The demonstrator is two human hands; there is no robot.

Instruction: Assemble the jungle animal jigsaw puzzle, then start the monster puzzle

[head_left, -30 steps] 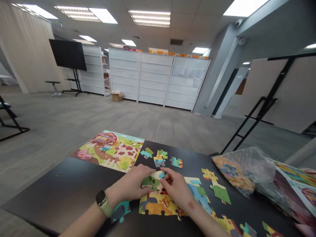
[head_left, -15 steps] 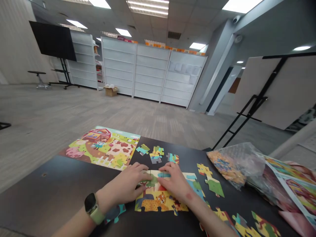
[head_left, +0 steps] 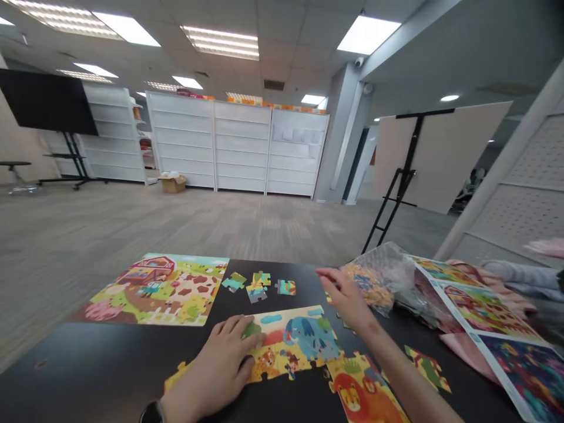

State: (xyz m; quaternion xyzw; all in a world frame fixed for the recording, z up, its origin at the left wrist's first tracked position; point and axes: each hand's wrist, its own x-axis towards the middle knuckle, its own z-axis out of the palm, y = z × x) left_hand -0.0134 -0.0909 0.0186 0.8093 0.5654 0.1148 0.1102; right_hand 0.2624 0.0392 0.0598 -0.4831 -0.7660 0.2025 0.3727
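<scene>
A partly joined jigsaw puzzle [head_left: 308, 338] with elephants and a leopard lies on the dark table. My left hand [head_left: 224, 361] rests flat on its left part, fingers spread, covering some of it. A lion section [head_left: 359, 393] sits at the puzzle's lower right; my right forearm passes over its right side. My right hand [head_left: 346, 296] is to the right of the puzzle, fingers stretched out, above loose pieces that it mostly hides. Nothing shows in its fingers. Beyond the puzzle lie a loose cluster of pieces [head_left: 258, 286] and a small piece [head_left: 286, 287].
A farm picture [head_left: 176, 288] lies at the table's far left. On the right are a clear plastic bag of pieces [head_left: 374, 279], printed picture sheets [head_left: 480, 311] and a loose piece [head_left: 427, 367]. An easel board [head_left: 434, 158] stands behind the table.
My right hand has left the puzzle and moved right over the loose pieces. My left hand stays on the puzzle. The view has turned right, and the lion section now shows.
</scene>
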